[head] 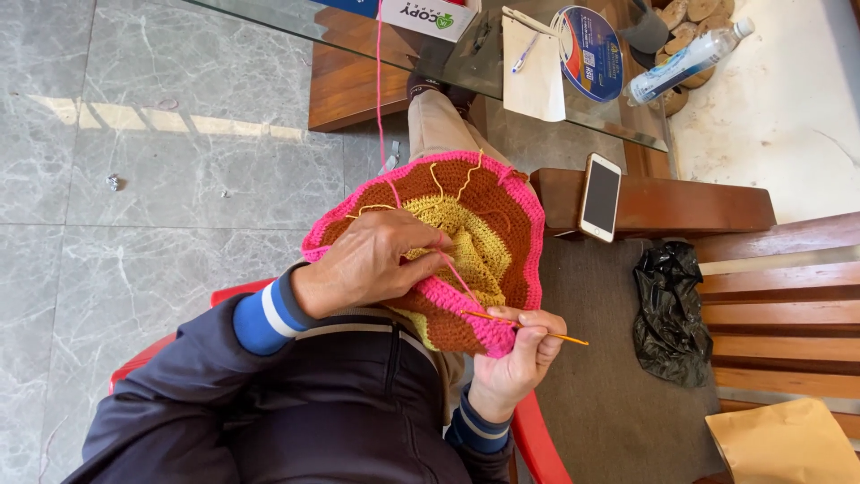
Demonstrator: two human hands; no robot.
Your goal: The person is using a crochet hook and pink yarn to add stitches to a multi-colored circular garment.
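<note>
Fingers (421,246) of the left hand (372,264) curl down over a round crocheted piece of yarn in rings of pink, brown and yellow (488,224), gripping its near side with the thumb side pressed into the fabric. That hand wears a dark sleeve with a blue and white striped cuff (264,318). Below and to the right, the right hand (515,354) pinches a thin orange crochet hook (537,330) between thumb and closed fingers, and the hook's tip goes into the pink edge of the crocheted piece. A strand of pink yarn (380,90) runs from the piece straight up toward the top of the view, over the grey marble floor (134,179). The crocheted piece rests on the person's lap, spread above the dark jacket and over a leg in tan trousers (439,121). The person sits on a red plastic chair (537,444). To the right, a white smartphone (600,197) lies on a brown wooden bench arm (690,206), and a crumpled black plastic bag (667,309) lies on the grey seat beside wooden slats. At the top, a glass table (448,54) carries a clear plastic water bottle (685,61), a white notepad with a pen (531,67) and a round blue disc (591,54). A tan paper bag (788,444) shows at the lower right corner.
</note>
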